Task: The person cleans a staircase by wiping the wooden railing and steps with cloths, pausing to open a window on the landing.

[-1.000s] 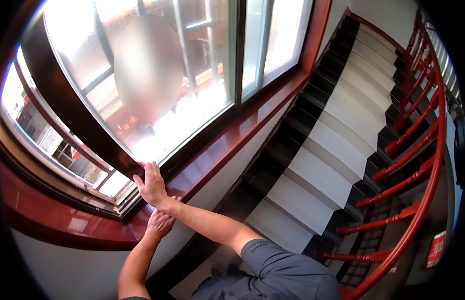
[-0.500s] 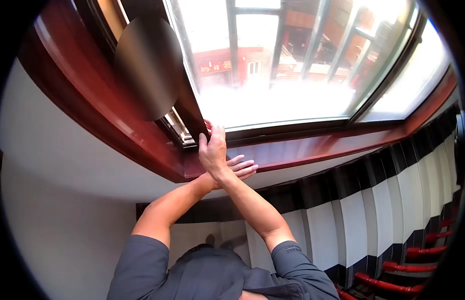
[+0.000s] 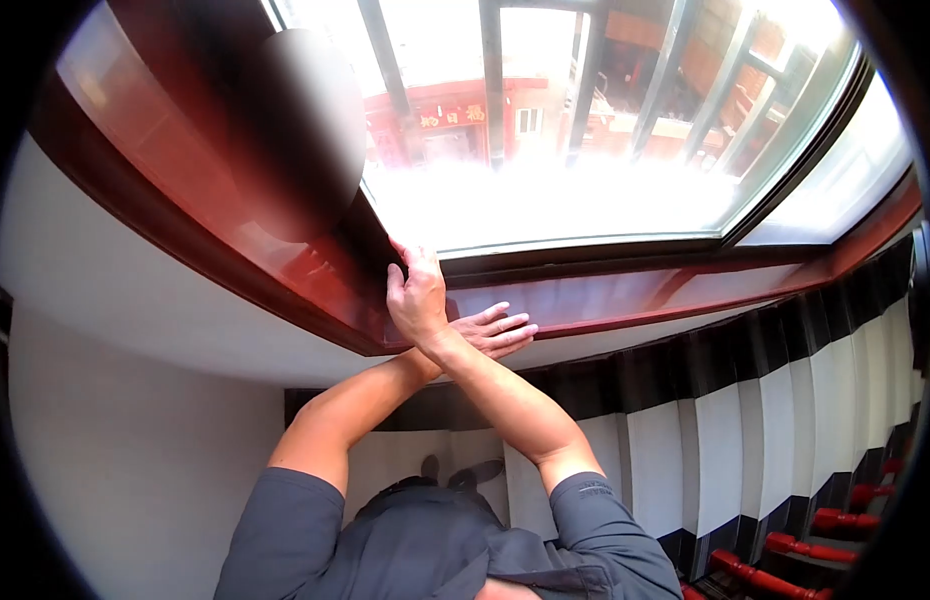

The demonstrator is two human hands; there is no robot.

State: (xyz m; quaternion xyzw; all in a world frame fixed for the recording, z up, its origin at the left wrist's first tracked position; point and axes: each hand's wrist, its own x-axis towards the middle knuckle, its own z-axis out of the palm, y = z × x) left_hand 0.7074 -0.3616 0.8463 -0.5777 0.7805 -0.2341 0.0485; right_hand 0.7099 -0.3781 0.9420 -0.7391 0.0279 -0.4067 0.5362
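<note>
My forearms are crossed, the right one over the left. At the lower left corner of the sliding window sash, my right hand has its thumb and fingers against the dark upright frame. Some of its fingertips are hidden behind the frame edge. My left hand lies palm down with fingers spread, over the reddish sill, holding nothing. Its wrist is covered by my right wrist. Whether the left palm presses on the sill cannot be told.
A glossy dark red window surround runs along the left, above a white wall. Metal bars stand outside the glass. A pleated black-and-white surface curves along the right, near red turned posts.
The sash has slid left against the surround, closing the bright slit with the track at its left. My right hand has moved left with it; the left hand's fingers have spread wider.
</note>
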